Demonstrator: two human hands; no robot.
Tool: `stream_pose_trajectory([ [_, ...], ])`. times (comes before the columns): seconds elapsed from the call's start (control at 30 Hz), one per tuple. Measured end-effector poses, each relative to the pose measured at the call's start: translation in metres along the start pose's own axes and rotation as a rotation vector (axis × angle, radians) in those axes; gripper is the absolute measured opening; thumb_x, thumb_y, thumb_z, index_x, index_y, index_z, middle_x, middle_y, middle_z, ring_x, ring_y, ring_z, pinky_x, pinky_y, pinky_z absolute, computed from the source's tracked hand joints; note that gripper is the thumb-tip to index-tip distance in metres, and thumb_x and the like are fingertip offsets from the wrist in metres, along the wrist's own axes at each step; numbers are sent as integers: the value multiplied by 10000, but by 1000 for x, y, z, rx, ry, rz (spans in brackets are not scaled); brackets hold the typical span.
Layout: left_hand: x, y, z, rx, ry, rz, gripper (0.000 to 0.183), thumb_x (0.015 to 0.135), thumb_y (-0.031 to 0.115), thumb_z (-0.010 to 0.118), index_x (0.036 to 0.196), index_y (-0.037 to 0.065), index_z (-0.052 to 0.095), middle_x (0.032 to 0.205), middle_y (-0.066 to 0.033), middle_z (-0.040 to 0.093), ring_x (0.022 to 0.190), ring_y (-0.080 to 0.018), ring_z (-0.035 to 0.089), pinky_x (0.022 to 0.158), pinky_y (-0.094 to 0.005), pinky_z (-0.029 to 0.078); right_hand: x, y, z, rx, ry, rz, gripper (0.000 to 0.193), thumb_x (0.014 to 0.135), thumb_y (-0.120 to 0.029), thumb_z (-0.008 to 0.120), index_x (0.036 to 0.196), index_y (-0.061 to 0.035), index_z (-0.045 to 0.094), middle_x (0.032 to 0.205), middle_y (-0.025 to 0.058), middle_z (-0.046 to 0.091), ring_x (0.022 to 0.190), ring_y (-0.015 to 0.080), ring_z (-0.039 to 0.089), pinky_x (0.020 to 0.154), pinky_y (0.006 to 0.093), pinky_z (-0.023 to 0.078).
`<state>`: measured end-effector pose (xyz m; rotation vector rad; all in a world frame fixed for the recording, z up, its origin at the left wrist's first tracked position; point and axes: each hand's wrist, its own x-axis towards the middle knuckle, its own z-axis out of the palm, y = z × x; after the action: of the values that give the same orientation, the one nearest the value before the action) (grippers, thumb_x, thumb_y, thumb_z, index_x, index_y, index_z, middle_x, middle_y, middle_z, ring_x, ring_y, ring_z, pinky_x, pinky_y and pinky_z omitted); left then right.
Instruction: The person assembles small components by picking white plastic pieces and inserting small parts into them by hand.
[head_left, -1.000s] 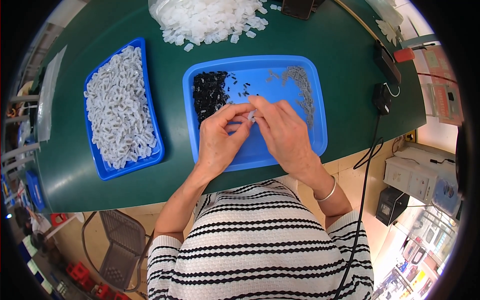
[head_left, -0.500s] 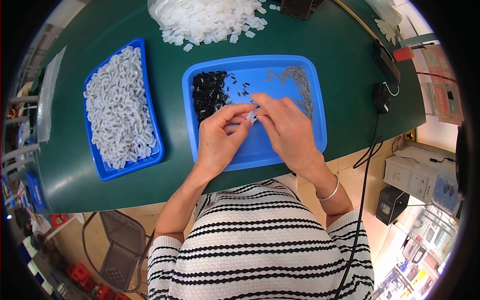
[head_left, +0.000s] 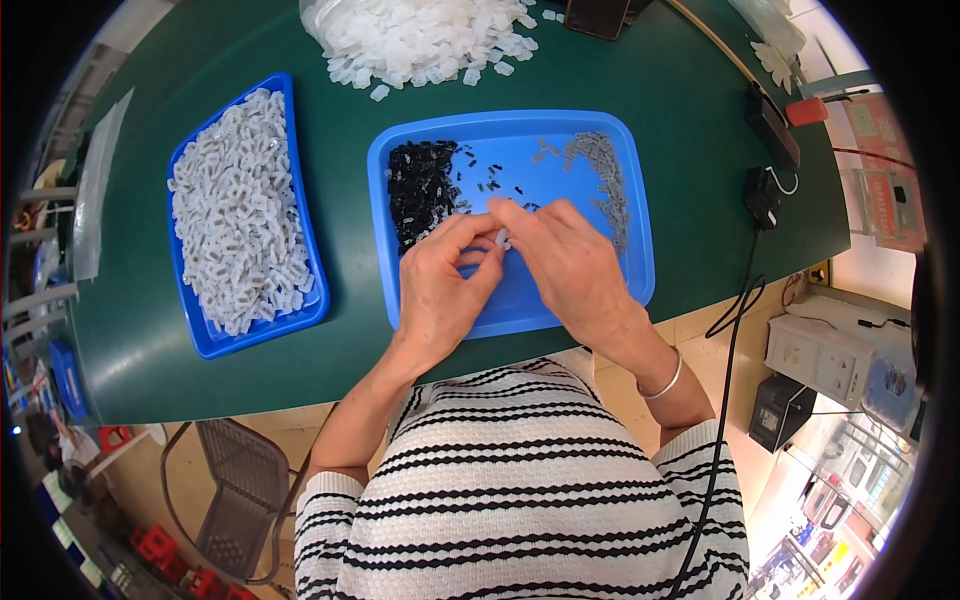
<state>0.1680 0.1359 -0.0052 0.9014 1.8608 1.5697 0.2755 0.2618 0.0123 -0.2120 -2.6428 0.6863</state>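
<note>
Above the blue tray [head_left: 480,322] in front of me, my two hands meet. My left hand [head_left: 440,285] pinches a small translucent white plastic piece [head_left: 501,240] between thumb and fingers. My right hand [head_left: 580,265] is closed at the same piece, its fingertips pressed against it; whether it also holds a smaller part is hidden. Inside the tray, a heap of small black parts [head_left: 418,185] lies at the left, with a few strays toward the middle. Small grey parts [head_left: 600,170] form a loose band along the right side.
On the left stands a deeper blue tray [head_left: 318,300] filled with whitish plastic pieces [head_left: 240,210]. A bag of translucent white pieces [head_left: 420,40] spills onto the green table [head_left: 340,130] at the back. Power adapters [head_left: 765,195] and a black cable lie on the right. A chair [head_left: 240,490] stands below left.
My right fingers have closed in over the white piece and shifted slightly left, covering more of it. My left hand stays nearly in place, still pinching the piece.
</note>
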Motion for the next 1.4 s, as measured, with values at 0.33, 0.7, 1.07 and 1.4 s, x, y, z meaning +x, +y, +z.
stream_pose_trajectory([
  [0.33,1,4,5,107,53,96,259,822,-44,654,1075,9,670,911,-90,673,804,-160,686,726,-258,560,2,4,3,53,75,-1,556,749,20,626,1287,-69,520,892,86,615,859,269,581,665,351,534],
  [0.7,3,1,8,-96,37,38,287,850,-45,642,1130,15,645,942,-94,685,839,-155,682,781,-284,567,8,10,-4,776,-42,401,564,854,65,630,1373,-79,462,933,33,590,867,93,576,772,250,504],
  [1.07,5,-7,7,-160,46,-59,231,860,-48,648,1086,-5,630,898,-84,684,814,-116,663,774,-258,559,6,11,3,984,-8,492,528,870,66,609,1366,-24,455,948,41,590,859,82,570,740,218,497],
  [1.4,4,-6,3,-171,38,-54,259,855,-66,637,1104,2,626,911,-76,676,819,-115,659,774,-257,554,6,9,11,998,24,481,509,858,88,571,1341,-27,460,916,61,582,807,122,586,754,256,523],
])
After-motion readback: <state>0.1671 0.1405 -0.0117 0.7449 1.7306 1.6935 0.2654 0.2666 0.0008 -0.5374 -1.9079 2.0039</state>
